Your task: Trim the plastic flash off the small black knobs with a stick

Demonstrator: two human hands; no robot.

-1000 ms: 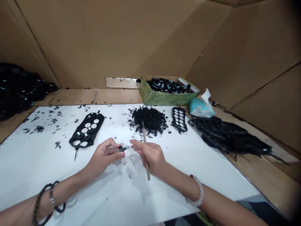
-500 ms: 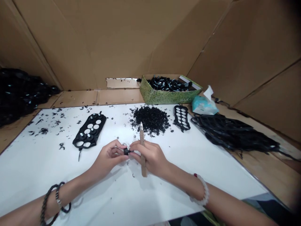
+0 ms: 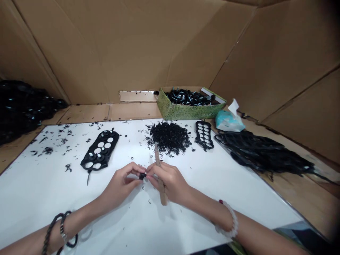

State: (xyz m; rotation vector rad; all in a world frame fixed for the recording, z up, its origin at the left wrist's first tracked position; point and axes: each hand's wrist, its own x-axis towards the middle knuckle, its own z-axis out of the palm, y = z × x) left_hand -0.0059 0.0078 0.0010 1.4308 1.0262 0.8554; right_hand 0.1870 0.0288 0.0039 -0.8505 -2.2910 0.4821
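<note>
Between my hands is a small black part (image 3: 142, 175), pinched by the fingertips of my left hand (image 3: 122, 181). The fingers of my right hand (image 3: 168, 180) close on the part's right end. A tan-handled blade (image 3: 162, 187) also rests in my right hand, its pointed tip towards the heap of small black pieces (image 3: 170, 137). To the left lies a black moulded frame (image 3: 102, 148) with round holes, a few of them filled by parts with metal pins.
A green box (image 3: 190, 110) of black parts with metal pins stands behind. At right are another holed frame (image 3: 204, 135), a tissue pack (image 3: 230, 120) and long black strips (image 3: 268, 150). A dark pile (image 3: 23, 106) sits far left; black scraps (image 3: 47, 150) dot the white table (image 3: 106, 226).
The whole view has shifted slightly. My fingertips have drawn closer together around the small black part, and the blade in my right hand leans a little more to the left.
</note>
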